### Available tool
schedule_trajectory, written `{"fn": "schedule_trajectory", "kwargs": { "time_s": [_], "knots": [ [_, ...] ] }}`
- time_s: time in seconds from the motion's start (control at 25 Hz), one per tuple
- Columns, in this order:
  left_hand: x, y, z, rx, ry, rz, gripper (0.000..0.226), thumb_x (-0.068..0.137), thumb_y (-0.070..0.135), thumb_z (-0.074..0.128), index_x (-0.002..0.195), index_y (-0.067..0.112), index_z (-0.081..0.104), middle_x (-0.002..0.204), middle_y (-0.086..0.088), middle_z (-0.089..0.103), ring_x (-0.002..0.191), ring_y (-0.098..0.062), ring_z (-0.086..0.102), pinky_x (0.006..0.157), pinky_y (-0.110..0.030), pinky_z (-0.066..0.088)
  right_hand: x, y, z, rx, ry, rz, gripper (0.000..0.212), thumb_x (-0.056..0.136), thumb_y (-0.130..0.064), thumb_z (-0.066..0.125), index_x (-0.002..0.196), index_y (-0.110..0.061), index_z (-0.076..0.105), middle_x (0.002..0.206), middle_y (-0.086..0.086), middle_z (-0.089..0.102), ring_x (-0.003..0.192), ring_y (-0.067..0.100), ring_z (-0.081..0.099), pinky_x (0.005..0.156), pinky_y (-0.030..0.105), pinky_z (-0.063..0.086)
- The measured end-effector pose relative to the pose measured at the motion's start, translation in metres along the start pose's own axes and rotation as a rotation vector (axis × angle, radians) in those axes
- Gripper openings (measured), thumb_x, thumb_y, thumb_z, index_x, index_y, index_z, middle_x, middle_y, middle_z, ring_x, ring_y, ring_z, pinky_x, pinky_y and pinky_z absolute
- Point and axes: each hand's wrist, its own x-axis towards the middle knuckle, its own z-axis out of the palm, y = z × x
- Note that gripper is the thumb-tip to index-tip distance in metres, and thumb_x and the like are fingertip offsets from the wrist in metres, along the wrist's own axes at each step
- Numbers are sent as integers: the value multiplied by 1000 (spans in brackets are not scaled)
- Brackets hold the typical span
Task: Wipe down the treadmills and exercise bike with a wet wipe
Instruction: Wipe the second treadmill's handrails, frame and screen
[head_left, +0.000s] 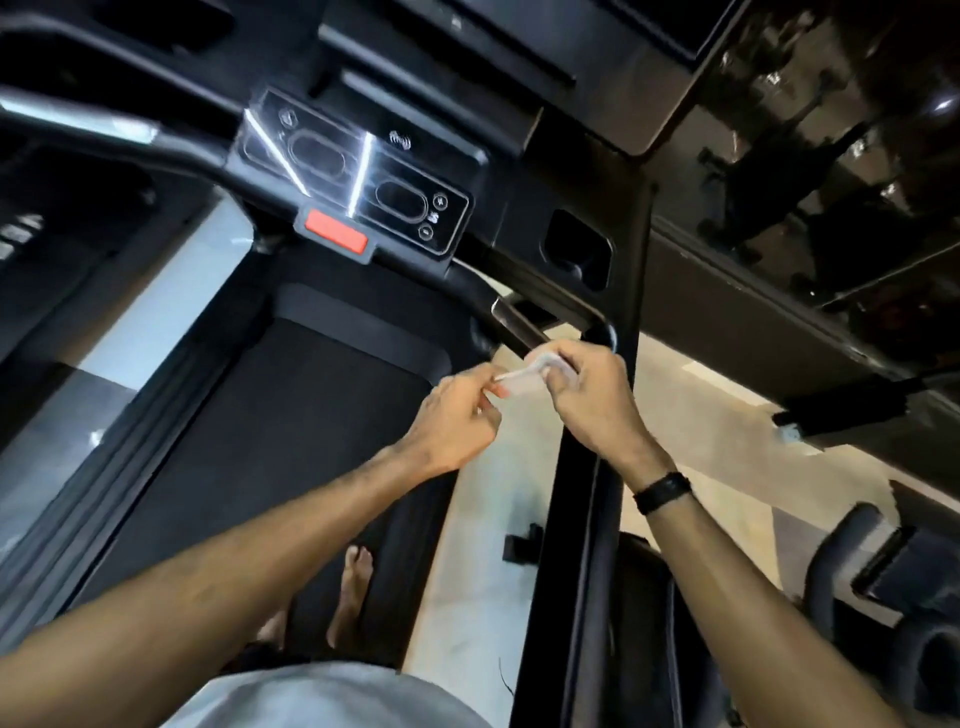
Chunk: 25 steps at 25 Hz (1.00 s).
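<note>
head view: the wet wipe (524, 375) is held above the treadmill (311, 415) right handrail (524, 335), pinched by the left hand (457, 421) and gripped in the curled fingers of the right hand (582, 395); if pulled unevenly, the wipe may tear or drop onto the belt; the red stop key (336, 236) may be knocked when the console is wiped.

arms: bare, no sleeves | right wrist: black band (663, 492) | torso: light grey shirt (332, 696) | feet (353, 597): bare, no shoes
</note>
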Motion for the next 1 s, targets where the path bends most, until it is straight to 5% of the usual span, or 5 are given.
{"fn": "schedule_trajectory", "kwargs": {
  "time_s": [0.12,0.32,0.64,0.8,1.0],
  "knots": [
    [10,23,-42,9,123,96,30,72,20,57,100,26,64,92,6,70,86,-16,66,82,-39,54,24,-30,11,231,129,8,29,84,-1,57,88,-25,74,91,-4,75,92,18,70,84,39,56],
    [8,38,-104,-80,315,175,27,82,20,70,107,11,70,91,2,73,82,-15,67,77,-29,53,45,-76,31,586,43,24,26,90,-2,63,91,-25,73,94,5,77,95,24,73,93,52,56],
    [-57,37,-195,-25,664,185,7,91,19,65,90,15,71,77,8,70,70,-6,61,66,-31,50,63,-171,71,843,-294,-154,22,93,8,60,97,-10,72,96,16,76,88,24,70,89,42,54],
    [-109,23,-226,24,879,140,22,89,30,64,89,9,71,76,0,68,69,-13,60,65,-42,53,53,-220,106,884,-516,-254,19,95,4,61,98,-10,73,93,9,78,91,24,73,83,34,59],
    [-190,-2,-243,55,1062,31,11,93,21,67,92,11,72,86,-11,72,78,-30,68,71,-48,58,21,-268,156,823,-708,-343,13,97,-3,62,102,-4,74,94,14,77,94,29,74,85,44,60]
  ]
}}
